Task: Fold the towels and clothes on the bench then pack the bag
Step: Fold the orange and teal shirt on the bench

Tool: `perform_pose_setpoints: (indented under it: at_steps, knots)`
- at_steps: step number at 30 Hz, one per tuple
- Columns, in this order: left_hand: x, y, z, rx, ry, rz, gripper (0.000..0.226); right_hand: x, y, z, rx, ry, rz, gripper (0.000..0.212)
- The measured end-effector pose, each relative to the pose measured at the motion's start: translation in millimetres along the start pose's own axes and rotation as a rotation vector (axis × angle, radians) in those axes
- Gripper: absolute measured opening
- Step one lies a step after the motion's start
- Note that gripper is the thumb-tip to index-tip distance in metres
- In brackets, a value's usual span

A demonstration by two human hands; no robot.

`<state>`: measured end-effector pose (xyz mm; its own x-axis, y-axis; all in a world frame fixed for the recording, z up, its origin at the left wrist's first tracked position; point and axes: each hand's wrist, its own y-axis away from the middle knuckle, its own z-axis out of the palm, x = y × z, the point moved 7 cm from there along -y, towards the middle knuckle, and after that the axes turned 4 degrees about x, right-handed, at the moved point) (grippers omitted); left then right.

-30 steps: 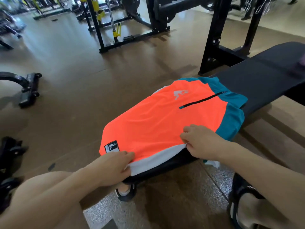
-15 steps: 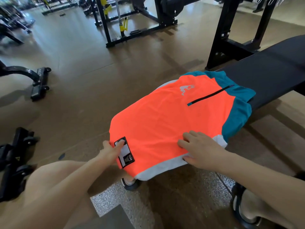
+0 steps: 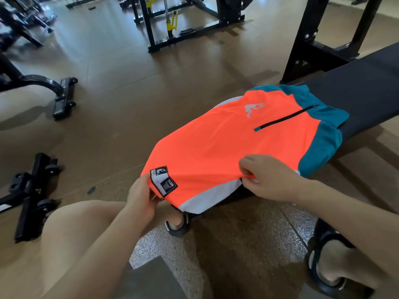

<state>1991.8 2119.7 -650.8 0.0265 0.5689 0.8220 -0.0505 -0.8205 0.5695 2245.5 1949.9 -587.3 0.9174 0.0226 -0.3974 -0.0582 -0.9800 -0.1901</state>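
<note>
A bright orange sports shirt [image 3: 218,147] with teal shoulders and a white edge lies flat on the near end of the long black padded bench [image 3: 367,83]. The left hand [image 3: 141,199] pinches the shirt's near corner by the small dark label [image 3: 163,180]. The right hand [image 3: 269,178] has curled fingers gripping the shirt's near edge. A black sandal [image 3: 323,262] sits on the speckled floor

Gym floor [image 3: 133,87] spreads brown around me, a black rack [image 3: 183,24] with yellow parts standing beyond. Wheeled black frames [image 3: 32,190] sit to my left, and black sandals [image 3: 323,266] are on my feet.
</note>
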Motion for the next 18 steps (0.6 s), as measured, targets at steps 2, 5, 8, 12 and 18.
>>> perform_pose_setpoints:
  at_steps: [2, 5, 8, 12, 18]
  knots:
    - [8.0, 7.9, 4.9, -0.069, 0.166, -0.057, 0.022, -0.5, -2.8, -7.1, 0.059, -0.036, 0.046, 0.019]
    - [15.6, 13.0, 8.9, -0.187, 0.416, -0.177, 0.026, -0.1, -6.5, -15.4, 0.127, -0.086, 0.097, 0.021]
    - [15.7, 10.7, 16.1, -0.322, 0.674, -0.337, 0.028, 2.7, -6.1, -17.3, 0.140, -0.114, 0.101, 0.021]
    - [12.8, 13.0, 27.8, -0.382, 0.591, -0.311, 0.024, 5.1, -4.3, -15.0, 0.126, -0.131, 0.112, 0.022]
    - [3.5, 26.1, 32.1, -0.483, 0.026, -0.212, 0.025, 16.6, -2.8, -24.6, 0.170, -0.218, 0.208, 0.020]
